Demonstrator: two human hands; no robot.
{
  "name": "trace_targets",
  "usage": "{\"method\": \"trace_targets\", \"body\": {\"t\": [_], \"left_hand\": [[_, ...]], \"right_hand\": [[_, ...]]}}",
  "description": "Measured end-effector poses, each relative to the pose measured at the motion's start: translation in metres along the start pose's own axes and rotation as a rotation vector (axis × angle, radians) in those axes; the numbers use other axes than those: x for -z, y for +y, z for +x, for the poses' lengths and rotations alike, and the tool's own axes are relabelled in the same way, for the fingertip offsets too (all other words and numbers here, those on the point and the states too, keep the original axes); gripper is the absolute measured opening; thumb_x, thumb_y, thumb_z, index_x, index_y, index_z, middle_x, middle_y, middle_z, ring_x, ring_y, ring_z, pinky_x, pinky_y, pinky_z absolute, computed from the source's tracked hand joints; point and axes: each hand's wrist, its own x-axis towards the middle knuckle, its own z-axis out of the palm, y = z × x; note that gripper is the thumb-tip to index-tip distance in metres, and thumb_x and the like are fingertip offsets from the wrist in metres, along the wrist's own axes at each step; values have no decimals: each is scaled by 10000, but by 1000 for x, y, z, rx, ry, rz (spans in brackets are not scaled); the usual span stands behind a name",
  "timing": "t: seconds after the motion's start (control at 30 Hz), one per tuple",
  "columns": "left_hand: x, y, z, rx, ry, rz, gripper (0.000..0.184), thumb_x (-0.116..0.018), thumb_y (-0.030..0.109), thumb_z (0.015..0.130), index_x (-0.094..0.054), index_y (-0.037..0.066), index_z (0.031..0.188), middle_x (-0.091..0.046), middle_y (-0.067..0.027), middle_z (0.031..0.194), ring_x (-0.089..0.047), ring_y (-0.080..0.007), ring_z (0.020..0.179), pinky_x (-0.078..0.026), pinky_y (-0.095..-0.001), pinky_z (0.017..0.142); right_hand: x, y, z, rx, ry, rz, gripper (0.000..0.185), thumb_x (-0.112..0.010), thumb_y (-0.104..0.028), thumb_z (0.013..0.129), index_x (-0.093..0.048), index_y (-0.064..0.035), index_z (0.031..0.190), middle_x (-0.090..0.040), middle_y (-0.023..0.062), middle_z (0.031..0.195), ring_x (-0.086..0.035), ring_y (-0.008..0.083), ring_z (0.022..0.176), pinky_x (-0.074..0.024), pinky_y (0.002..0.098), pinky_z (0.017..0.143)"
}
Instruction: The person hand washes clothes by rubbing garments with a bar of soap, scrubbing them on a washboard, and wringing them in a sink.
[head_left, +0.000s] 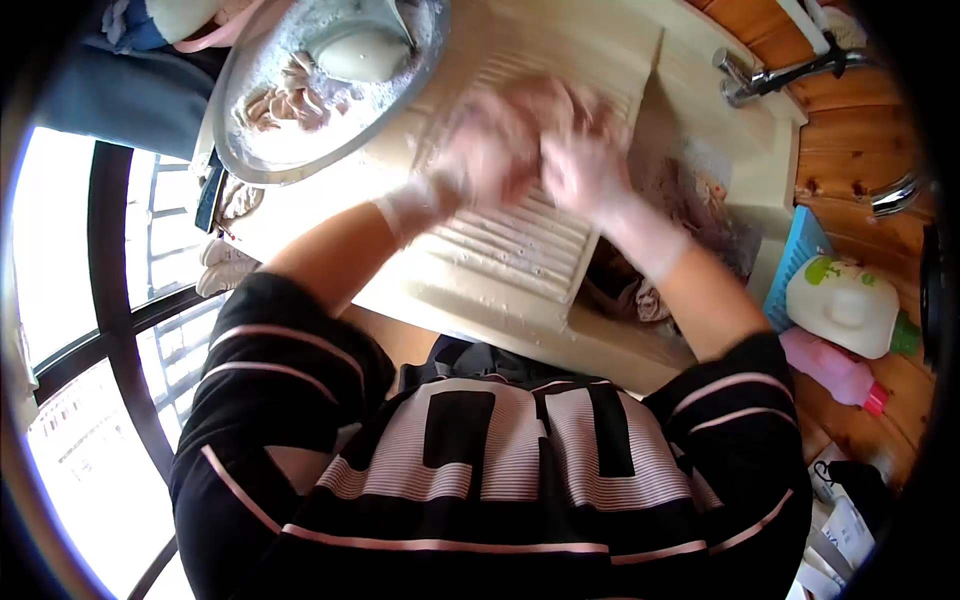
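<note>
My left hand point(485, 160) and my right hand point(585, 172) are close together over a ridged washboard point(520, 255) built into a cream laundry sink. Both are closed on a wet, brownish-pink cloth point(565, 105), bunched up beneath and beyond them. Motion blurs the hands and the cloth, so single fingers are hard to make out. A whitish layer covers the hands and wrists; whether it is suds or thin gloves I cannot tell. Dark and pale wet laundry point(690, 215) lies in the basin to the right of the washboard.
At the upper left stands a basin point(230, 150) of suds, with pale cloth and a white scoop-like vessel point(362, 52) inside. A metal faucet point(745, 80) is at the upper right. To the right are a blue ridged board point(795, 262), a white bottle point(840, 308) and a pink bottle point(828, 368).
</note>
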Motion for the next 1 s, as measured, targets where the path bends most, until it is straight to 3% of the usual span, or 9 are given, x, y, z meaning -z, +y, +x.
{"method": "trace_targets", "body": {"t": [0.13,0.27,0.43,0.73,0.8,0.87,0.9,0.93,1.0], "left_hand": [[-41,13,-15,136,386,-876,175,-629,56,749,-695,47,911,-670,-97,816,-646,-205,730,-534,-314,637],[11,-26,65,422,-444,52,201,-541,261,845,-669,110,879,-690,-130,858,-658,-291,728,-537,-408,657],[-5,-2,27,87,399,104,185,-619,236,789,-649,62,845,-600,-138,944,-557,-357,930,-438,-477,828],[-99,92,131,26,56,-980,414,-633,240,728,-638,109,1121,-474,-176,1316,-394,-440,1240,-306,-592,1007],[-85,137,157,291,47,-380,556,-626,167,713,-555,98,1260,-433,-205,1379,-360,-437,1300,-343,-500,1041],[-118,146,175,605,-188,-674,704,-576,218,782,-324,62,1420,-231,-277,1483,-220,-522,1346,-245,-544,1102],[-132,136,182,815,-537,-1081,730,-558,242,825,-246,36,1452,-111,-278,1518,-175,-522,1363,-197,-547,1121],[-127,152,188,982,-583,-704,762,-557,222,839,-187,35,1478,-112,-263,1527,-196,-459,1386,-245,-454,1126],[-195,144,176,750,-861,-527,619,-539,203,863,-326,28,1417,-277,-244,1458,-305,-415,1339,-288,-447,1096]], "right_hand": [[14,-25,-35,438,430,-106,164,-528,-73,822,-639,-57,942,-694,107,906,-624,231,1026,-553,335,711],[-21,29,72,-96,338,-135,77,-557,-90,830,-605,-57,881,-654,156,748,-666,312,684,-535,445,582],[-11,28,27,-51,659,-155,485,-749,-304,704,-597,-237,1160,-467,126,1262,-469,349,1169,-413,490,898],[-63,206,-79,-647,626,1143,259,-527,70,768,-595,-36,995,-625,110,944,-590,176,885,-487,320,768],[-53,221,-88,-745,640,1103,212,-575,41,770,-577,-42,965,-605,33,857,-592,154,770,-510,291,672],[-90,252,-81,-441,561,904,339,-627,-54,799,-546,13,1122,-614,115,1056,-598,187,935,-511,336,795],[-100,245,-64,-753,644,980,354,-617,-83,812,-538,-4,1148,-605,141,1103,-587,234,997,-487,360,852],[-111,241,-50,-1074,719,1044,368,-606,-113,826,-530,-20,1174,-596,167,1149,-576,281,1059,-463,385,910],[-101,244,-63,-778,113,446,388,-599,-174,840,-536,-76,1210,-580,193,1193,-541,360,1111,-435,386,946]]}}
